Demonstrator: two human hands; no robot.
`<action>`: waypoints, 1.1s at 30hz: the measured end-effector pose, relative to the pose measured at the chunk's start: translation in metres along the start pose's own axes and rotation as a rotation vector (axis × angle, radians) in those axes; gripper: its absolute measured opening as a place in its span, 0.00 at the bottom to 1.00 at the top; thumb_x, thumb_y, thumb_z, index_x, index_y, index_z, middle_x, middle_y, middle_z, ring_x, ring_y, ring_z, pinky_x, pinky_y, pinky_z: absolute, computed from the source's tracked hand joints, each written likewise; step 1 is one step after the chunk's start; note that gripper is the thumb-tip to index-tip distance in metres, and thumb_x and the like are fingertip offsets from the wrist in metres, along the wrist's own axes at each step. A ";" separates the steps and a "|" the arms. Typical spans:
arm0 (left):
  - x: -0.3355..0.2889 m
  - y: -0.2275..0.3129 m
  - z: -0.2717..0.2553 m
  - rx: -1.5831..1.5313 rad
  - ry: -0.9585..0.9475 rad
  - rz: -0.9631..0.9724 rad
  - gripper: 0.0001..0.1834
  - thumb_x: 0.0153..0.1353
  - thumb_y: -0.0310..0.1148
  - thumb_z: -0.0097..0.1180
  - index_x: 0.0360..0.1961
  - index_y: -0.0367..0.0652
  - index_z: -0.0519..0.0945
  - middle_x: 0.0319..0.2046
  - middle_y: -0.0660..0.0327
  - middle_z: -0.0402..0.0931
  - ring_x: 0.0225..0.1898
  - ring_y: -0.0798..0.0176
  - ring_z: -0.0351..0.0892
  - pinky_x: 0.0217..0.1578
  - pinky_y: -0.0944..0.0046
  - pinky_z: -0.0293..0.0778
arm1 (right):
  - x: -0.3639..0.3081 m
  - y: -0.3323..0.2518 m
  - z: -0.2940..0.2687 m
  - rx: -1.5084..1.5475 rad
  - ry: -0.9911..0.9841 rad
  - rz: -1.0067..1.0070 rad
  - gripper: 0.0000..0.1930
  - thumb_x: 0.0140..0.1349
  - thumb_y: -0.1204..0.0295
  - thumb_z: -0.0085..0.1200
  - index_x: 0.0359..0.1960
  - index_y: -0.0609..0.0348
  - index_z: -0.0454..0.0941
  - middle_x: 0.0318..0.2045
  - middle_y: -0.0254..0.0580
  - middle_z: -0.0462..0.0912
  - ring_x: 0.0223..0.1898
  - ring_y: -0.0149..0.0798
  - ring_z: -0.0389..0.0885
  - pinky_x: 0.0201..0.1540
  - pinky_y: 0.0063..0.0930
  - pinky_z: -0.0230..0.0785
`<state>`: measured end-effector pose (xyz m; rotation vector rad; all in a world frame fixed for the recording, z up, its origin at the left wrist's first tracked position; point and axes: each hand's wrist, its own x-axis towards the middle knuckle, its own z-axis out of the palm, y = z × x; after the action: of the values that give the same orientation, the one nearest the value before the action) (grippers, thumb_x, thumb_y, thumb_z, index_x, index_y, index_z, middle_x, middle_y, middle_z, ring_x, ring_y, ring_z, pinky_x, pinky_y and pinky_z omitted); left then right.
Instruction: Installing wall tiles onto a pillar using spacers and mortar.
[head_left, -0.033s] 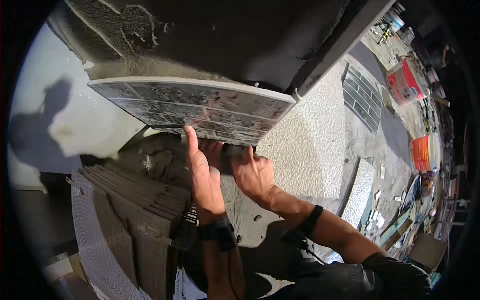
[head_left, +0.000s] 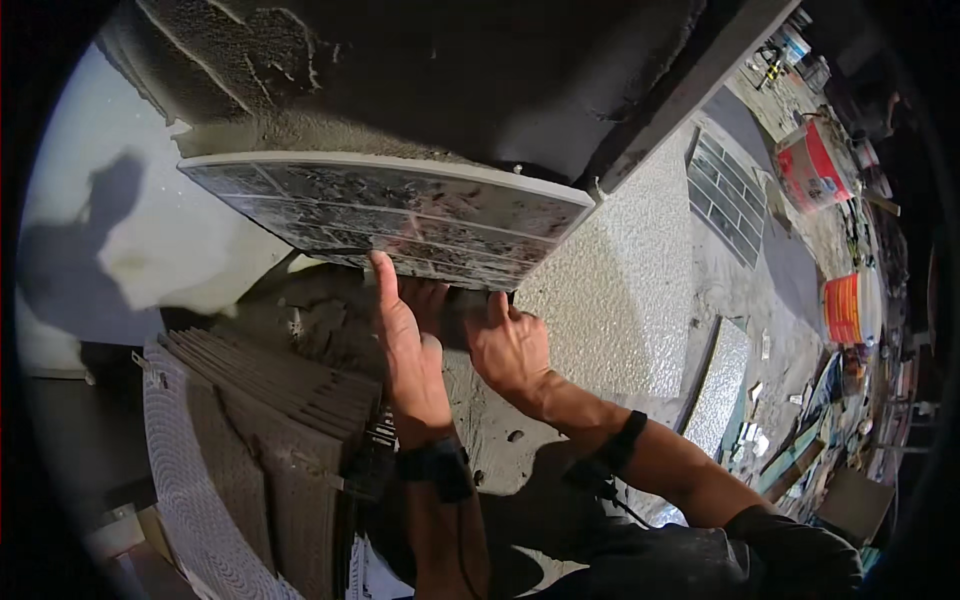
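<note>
A large wall tile (head_left: 390, 215), dark with pale lines in a brick pattern and smeared with dust, is held against the wall with its lower edge toward me. My left hand (head_left: 405, 355) is at the middle of that edge, thumb pointing up against it and fingers bent in underneath. Farther right, my right hand (head_left: 510, 350) presses one raised digit to the same edge, its other fingers curled and partly hidden below the tile. Above the tile, the wall carries grey mortar (head_left: 400, 80), ridged at the left.
A stack of tiles (head_left: 250, 450) with ribbed backs stands at lower left. Right of me lie a textured pale panel (head_left: 610, 290), another brick-pattern tile (head_left: 725, 195) and a narrow offcut (head_left: 715, 385). Red-and-white bucket (head_left: 812, 165), orange-labelled bucket (head_left: 850, 307) and scattered scraps line the far right.
</note>
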<state>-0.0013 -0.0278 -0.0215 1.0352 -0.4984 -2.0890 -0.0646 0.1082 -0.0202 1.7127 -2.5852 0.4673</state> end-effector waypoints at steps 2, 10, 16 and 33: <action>0.003 -0.001 -0.005 -0.031 0.019 -0.066 0.42 0.58 0.64 0.66 0.62 0.43 0.76 0.52 0.60 0.78 0.49 0.62 0.77 0.48 0.61 0.77 | 0.003 -0.004 -0.005 0.018 -0.088 0.056 0.13 0.56 0.67 0.53 0.37 0.60 0.84 0.48 0.72 0.79 0.33 0.50 0.86 0.34 0.42 0.80; -0.009 0.006 0.008 0.000 0.076 -0.046 0.42 0.59 0.64 0.66 0.62 0.41 0.75 0.53 0.61 0.78 0.49 0.62 0.77 0.49 0.61 0.76 | 0.006 -0.007 -0.002 -0.063 -0.081 0.040 0.10 0.62 0.67 0.53 0.41 0.57 0.80 0.42 0.60 0.76 0.32 0.53 0.85 0.31 0.48 0.79; -0.019 0.010 0.012 -0.028 -0.037 -0.015 0.42 0.58 0.65 0.66 0.61 0.42 0.76 0.52 0.61 0.78 0.48 0.63 0.77 0.47 0.63 0.75 | 0.009 -0.007 0.009 -0.113 -0.050 0.031 0.10 0.62 0.66 0.53 0.40 0.54 0.82 0.48 0.63 0.76 0.35 0.53 0.85 0.32 0.49 0.79; 0.010 0.004 -0.015 -0.042 0.107 -0.134 0.41 0.58 0.65 0.66 0.58 0.40 0.77 0.38 0.65 0.73 0.38 0.68 0.73 0.39 0.68 0.77 | 0.010 -0.028 -0.019 -0.009 -0.067 0.027 0.10 0.56 0.67 0.62 0.36 0.57 0.80 0.43 0.50 0.80 0.33 0.49 0.85 0.33 0.48 0.79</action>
<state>0.0083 -0.0384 -0.0327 1.1769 -0.3389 -2.1370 -0.0464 0.0937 0.0063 1.7226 -2.6550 0.4047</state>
